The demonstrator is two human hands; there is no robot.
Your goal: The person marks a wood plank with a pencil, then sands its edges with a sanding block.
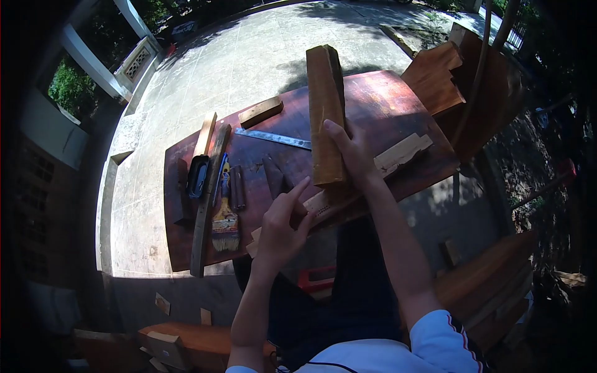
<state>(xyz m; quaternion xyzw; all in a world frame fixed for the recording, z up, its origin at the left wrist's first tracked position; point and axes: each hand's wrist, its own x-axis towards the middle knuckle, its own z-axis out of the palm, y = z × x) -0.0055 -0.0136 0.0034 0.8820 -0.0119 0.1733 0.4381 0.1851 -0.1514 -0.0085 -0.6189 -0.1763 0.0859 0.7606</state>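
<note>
Sunlit pale paving (261,62), tree shade (348,12), white pillars (93,63) at left

Centre of frame: hands, two, namely a left hand (281,222) and a right hand (353,154); thick wooden block (326,130), one; steel ruler (273,138), one; tabletop (385,102), one; dark wedge (273,177), one. Left of centre: paintbrush (225,221), one; black tray (198,177), one; long dark stick (209,202), one; pale slat (206,133), one; short wood block (261,112), one. Dark rods (237,188) beside the brush: one or two, cannot be determined. Upper left: white pillars (93,61), two.
</note>
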